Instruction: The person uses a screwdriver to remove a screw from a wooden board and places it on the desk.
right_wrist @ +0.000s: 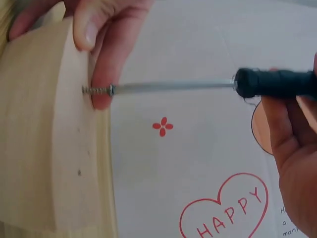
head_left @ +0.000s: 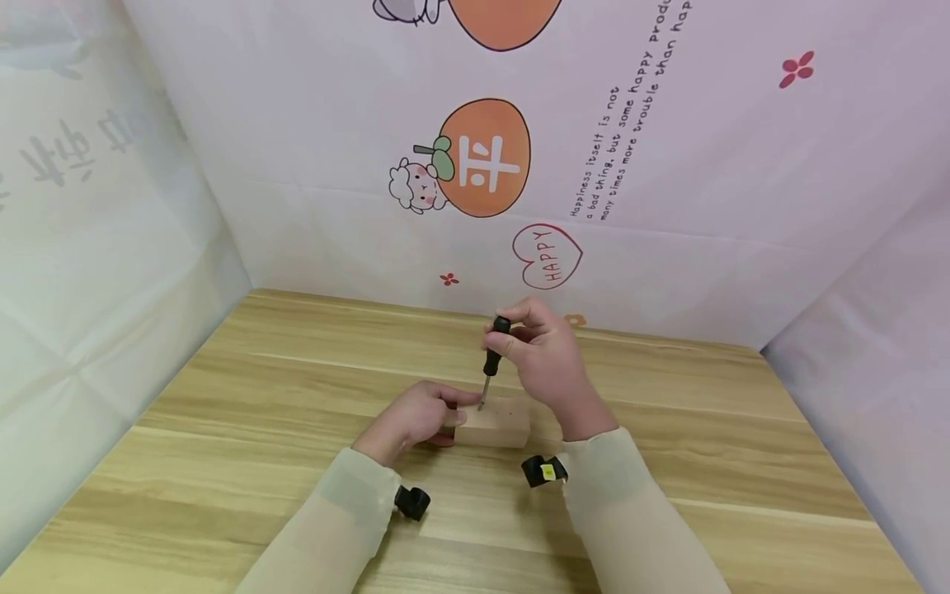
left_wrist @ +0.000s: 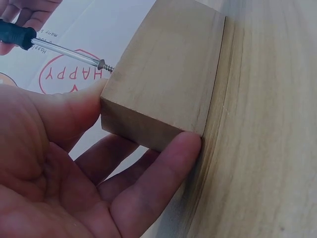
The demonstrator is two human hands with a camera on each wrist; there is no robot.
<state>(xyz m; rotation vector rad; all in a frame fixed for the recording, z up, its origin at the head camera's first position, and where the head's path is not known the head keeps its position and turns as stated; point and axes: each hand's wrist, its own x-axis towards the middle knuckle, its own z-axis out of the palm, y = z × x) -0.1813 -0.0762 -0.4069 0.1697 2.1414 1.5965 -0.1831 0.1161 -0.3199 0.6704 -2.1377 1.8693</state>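
A pale wooden block [head_left: 492, 429] rests on the table, and my left hand [head_left: 421, 417] grips its left end between thumb and fingers. From the block's top face a screw [right_wrist: 99, 90] sticks up, its tip in the wood and part of the thread showing. My right hand [head_left: 549, 355] holds a screwdriver [head_left: 491, 361] by its black handle, fingers near the top. In the right wrist view the metal shaft [right_wrist: 173, 86] meets the screw head, in line with it. Small dark holes [right_wrist: 79, 172] mark the same face further along.
The wood-grain table [head_left: 260, 462] reaches back to a white printed cloth [head_left: 334, 231] with orange fruit drawings and a red heart [head_left: 547, 256]. More cloth hangs at both sides. Small black devices [head_left: 544, 471] sit at the wrists.
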